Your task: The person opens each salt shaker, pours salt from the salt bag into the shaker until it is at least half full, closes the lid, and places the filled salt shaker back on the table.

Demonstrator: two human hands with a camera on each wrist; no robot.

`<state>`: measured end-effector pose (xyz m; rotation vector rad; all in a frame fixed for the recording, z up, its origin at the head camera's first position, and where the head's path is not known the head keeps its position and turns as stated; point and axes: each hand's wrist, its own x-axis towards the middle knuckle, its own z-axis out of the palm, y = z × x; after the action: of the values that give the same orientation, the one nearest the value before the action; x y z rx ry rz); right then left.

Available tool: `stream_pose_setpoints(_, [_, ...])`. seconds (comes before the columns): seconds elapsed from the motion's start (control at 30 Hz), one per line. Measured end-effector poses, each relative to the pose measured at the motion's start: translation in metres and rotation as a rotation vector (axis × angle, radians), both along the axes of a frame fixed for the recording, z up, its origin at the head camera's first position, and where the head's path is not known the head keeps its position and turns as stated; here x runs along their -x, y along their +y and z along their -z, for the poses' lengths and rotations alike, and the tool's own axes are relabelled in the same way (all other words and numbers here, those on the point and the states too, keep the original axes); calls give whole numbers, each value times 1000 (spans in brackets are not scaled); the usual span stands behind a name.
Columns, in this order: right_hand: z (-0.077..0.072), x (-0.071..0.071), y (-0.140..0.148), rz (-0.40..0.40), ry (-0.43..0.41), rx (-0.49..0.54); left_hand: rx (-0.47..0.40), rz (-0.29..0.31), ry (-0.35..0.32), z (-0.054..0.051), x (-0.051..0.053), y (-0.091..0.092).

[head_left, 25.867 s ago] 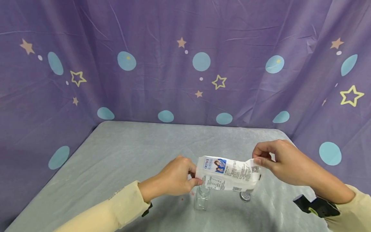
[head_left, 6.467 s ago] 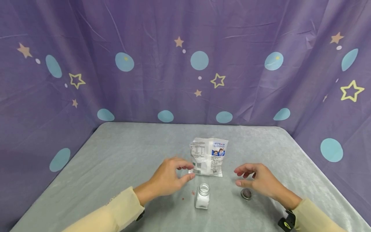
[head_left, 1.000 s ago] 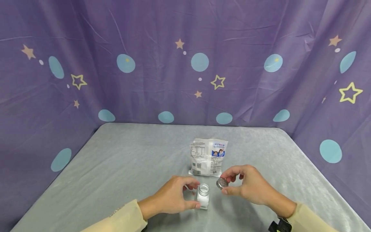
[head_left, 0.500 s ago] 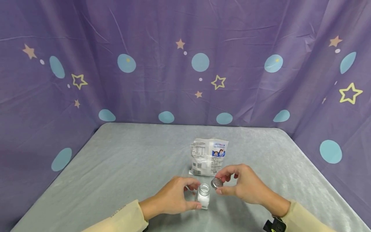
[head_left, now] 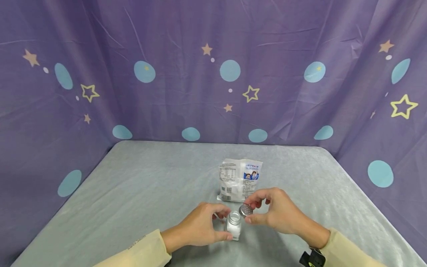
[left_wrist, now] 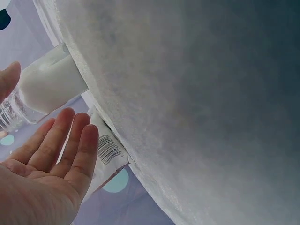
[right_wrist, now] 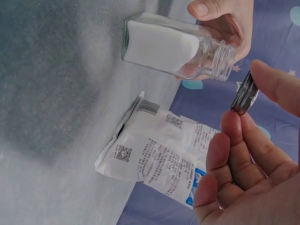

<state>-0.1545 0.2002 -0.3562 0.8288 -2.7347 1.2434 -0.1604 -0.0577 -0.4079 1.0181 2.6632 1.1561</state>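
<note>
A small square glass jar (head_left: 234, 229) with a threaded neck stands upright on the table, largely filled with something white. My left hand (head_left: 200, 225) is cupped around its left side, thumb in front and fingers behind. In the left wrist view those fingers (left_wrist: 77, 145) look relaxed and are not gripping the glass (left_wrist: 54, 84). My right hand (head_left: 278, 209) pinches a metal shaker lid (head_left: 246, 210) with many holes, between thumb and fingertips. The lid is tilted, just right of the jar's uncovered mouth and apart from it, as the right wrist view also shows.
Behind the jar stands a white printed bag (head_left: 238, 180), upright and close to my right fingertips. A grey cloth covers the table (head_left: 160, 178). A purple curtain (head_left: 186, 85) with stars and dots hangs around its back and sides.
Long before, both hands held the bag above an empty jar; later it stood behind the filled jar. The lid, since picked up, has moved left toward the jar over the last second.
</note>
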Motion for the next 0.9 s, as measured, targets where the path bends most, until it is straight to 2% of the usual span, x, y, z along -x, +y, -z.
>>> stream_pose_setpoints(0.67, [-1,1,-13,-29,32,-24,-26,19,8,0,0,2])
stream_pose_setpoints(0.9, [0,3,-17,-44,18,-21,-51,21,11,1,0,2])
